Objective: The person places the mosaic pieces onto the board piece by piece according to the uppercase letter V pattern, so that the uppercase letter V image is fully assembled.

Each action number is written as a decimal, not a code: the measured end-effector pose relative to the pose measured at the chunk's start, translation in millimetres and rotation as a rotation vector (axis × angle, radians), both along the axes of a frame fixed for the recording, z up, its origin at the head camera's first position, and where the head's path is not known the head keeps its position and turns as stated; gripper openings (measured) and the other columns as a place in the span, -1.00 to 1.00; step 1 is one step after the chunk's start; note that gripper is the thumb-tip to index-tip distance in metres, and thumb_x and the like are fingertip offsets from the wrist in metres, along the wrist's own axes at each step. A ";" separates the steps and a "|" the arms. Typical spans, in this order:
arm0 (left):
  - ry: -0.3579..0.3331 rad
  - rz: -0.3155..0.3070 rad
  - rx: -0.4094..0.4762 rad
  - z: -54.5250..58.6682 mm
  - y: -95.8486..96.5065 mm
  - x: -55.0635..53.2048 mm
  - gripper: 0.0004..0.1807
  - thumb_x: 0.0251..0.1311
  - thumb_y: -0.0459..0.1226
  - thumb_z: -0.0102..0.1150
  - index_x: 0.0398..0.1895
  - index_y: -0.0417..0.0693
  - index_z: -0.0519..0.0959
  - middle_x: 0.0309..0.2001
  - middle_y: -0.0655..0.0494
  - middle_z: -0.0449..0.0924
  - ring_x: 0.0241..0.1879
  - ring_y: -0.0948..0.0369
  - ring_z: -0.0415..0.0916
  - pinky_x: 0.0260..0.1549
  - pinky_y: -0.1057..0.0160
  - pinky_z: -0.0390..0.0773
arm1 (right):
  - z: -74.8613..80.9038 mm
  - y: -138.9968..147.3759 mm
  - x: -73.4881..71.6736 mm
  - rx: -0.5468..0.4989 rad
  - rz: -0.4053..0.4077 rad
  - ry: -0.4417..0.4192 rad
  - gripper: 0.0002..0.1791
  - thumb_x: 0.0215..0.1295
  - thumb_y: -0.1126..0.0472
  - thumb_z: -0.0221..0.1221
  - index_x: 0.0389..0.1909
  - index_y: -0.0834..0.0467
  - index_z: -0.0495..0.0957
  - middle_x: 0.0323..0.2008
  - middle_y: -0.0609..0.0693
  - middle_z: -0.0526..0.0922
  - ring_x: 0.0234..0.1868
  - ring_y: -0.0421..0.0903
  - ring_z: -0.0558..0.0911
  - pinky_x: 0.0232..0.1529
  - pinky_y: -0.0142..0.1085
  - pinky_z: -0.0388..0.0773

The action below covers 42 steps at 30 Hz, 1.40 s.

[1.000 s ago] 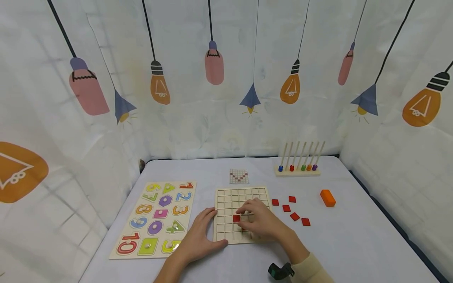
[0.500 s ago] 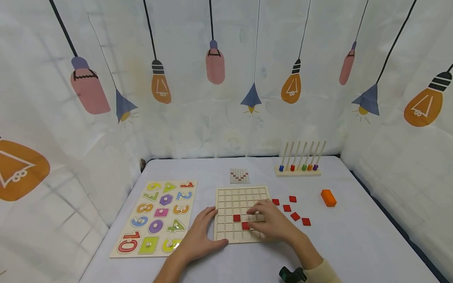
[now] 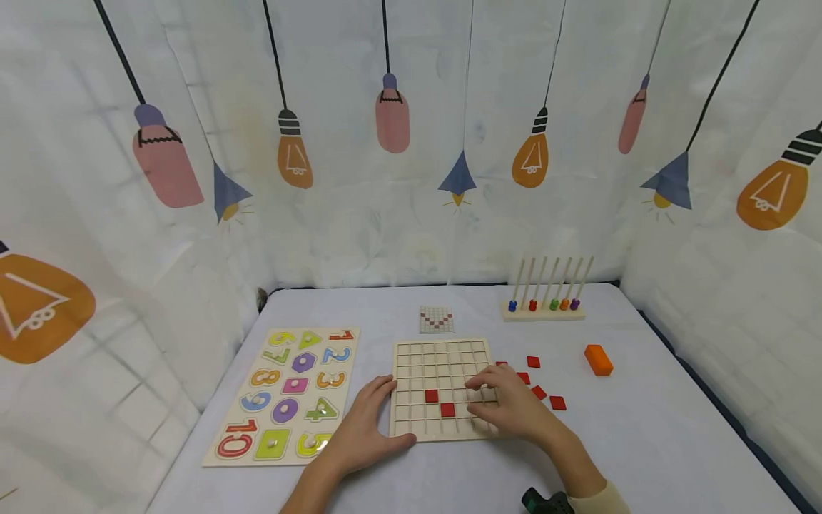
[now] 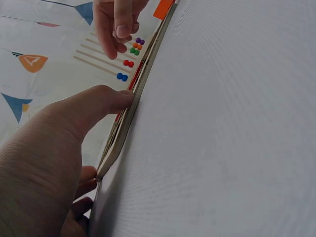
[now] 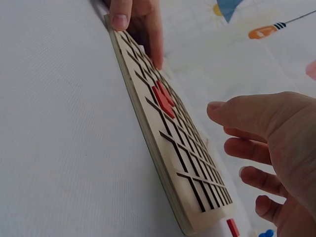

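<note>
A light wooden grid board lies on the white table in front of the person. Two red square tiles, one tile and a second tile diagonally beside it, sit in its cells. The left hand holds the board's near left corner, thumb at the front edge and fingers along the left side. Over the board's right part is the right hand, its thumb and fingers apart; in the right wrist view nothing shows between them. Several loose red tiles lie right of the board, some partly hidden by this hand.
A small card printed with a grid pattern lies behind the board. A number-and-shape puzzle is at the left. At the back right stands a peg rack with coloured beads. An orange block lies at the right.
The right hand has moved rightward over the board, away from the two tiles, uncovering the nearer one. The left hand stays on the board's corner.
</note>
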State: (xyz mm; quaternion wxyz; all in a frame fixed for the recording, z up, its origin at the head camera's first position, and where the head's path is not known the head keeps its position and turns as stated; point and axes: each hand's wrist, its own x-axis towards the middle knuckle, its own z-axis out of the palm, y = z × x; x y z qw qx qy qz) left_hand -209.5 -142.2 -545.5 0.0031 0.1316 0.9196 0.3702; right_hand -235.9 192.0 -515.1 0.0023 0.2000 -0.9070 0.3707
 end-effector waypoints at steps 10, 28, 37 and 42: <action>0.004 -0.003 -0.005 -0.5 0.5 1.1 0.23 -0.02 0.33 0.65 0.69 0.02 0.39 0.74 0.16 0.22 0.75 -0.02 0.15 0.68 -0.24 0.32 | 4.1 21.4 5.0 0.041 -0.050 0.033 -0.64 0.31 0.01 0.60 0.10 -0.18 0.79 0.05 -0.29 0.73 0.18 -0.10 0.56 0.26 0.04 0.69; -0.012 0.009 -0.009 -1.8 0.8 -0.5 0.24 -0.03 0.34 0.65 0.70 0.06 0.38 0.75 0.19 0.21 0.76 0.03 0.14 0.69 -0.20 0.32 | 7.2 76.2 12.5 0.105 -0.140 0.033 -0.60 0.33 0.00 0.58 0.17 -0.16 0.79 0.14 -0.23 0.74 0.20 -0.07 0.57 0.16 -0.10 0.78; 0.000 0.002 -0.011 -1.1 0.5 -0.4 0.25 -0.02 0.36 0.64 0.70 0.01 0.37 0.75 0.11 0.21 0.76 -0.04 0.14 0.69 -0.25 0.31 | 2.4 106.4 13.0 0.159 -0.178 0.047 -0.64 0.31 0.06 0.60 0.10 -0.15 0.80 0.03 -0.20 0.77 0.08 -0.09 0.60 0.08 -0.28 0.79; -0.002 0.002 -0.011 -0.7 0.3 0.2 0.26 -0.03 0.35 0.65 0.70 0.02 0.38 0.75 0.10 0.22 0.76 -0.04 0.14 0.69 -0.24 0.30 | 0.7 118.6 14.7 0.176 -0.186 0.036 -0.66 0.32 0.06 0.59 0.07 -0.17 0.80 -0.01 -0.24 0.75 0.05 -0.12 0.56 0.04 -0.33 0.72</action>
